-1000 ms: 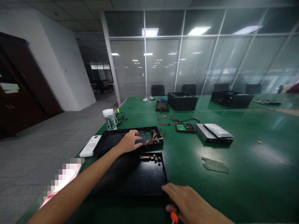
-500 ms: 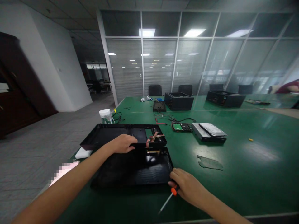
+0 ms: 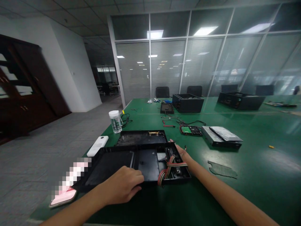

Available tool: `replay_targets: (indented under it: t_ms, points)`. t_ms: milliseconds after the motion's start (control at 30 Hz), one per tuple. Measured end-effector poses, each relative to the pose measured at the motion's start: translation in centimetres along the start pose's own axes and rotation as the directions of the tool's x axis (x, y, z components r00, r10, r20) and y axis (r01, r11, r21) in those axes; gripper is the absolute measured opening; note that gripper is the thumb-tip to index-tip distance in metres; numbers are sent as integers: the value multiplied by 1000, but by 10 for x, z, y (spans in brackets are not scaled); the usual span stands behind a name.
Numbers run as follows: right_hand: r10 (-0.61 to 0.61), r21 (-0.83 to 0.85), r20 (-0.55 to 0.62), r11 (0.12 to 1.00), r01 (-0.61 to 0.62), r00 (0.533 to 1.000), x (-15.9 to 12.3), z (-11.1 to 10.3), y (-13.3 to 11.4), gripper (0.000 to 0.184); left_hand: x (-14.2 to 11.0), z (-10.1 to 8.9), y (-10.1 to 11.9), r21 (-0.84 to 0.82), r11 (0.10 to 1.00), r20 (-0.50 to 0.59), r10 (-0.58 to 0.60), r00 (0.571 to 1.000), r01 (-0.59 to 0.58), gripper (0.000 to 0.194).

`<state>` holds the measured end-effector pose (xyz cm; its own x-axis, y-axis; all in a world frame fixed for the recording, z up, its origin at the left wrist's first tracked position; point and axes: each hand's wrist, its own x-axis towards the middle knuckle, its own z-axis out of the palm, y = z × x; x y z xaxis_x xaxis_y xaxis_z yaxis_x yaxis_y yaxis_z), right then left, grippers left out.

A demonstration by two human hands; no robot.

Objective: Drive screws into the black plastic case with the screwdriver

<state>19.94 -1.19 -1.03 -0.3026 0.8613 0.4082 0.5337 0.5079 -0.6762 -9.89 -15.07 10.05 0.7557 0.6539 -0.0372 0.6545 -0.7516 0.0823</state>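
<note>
A black open case tray with a striped ribbon cable hanging over its near right corner sits close in front of me on the green table. My left hand grips the tray's near edge, fingers curled over it. My right hand reaches round the tray's far right corner, mostly hidden behind the tray wall and cable. A second flat black panel lies just beyond the tray.
A clear lidded jar and a white remote-like device stand at the table's left edge. A hard drive, a grey drive unit, loose cables, a clear plastic scrap and black cases lie farther back.
The case tray has been pulled from beyond the flat panel to right in front of me. My right hand left the orange-handled screwdriver and moved to the tray's far right corner.
</note>
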Motion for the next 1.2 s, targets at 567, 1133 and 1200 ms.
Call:
replay_targets:
  t_ms: [567, 1133, 1200]
  points:
    - [286, -650, -136, 696, -303, 949, -12, -94, 77, 22, 79, 11, -64, -283, 958, 176, 4, 984, 47, 28]
    - [-23, -131, 60, 991, 31, 998, -10, -23, -4, 25, 135, 53, -96, 31, 997, -207, 72, 976, -67, 17]
    - [-2, -125, 46, 992, 8, 999, -10, -23, -6, 26, 143, 48, -92, 26, 996, -225, 89, 970, -86, 17]
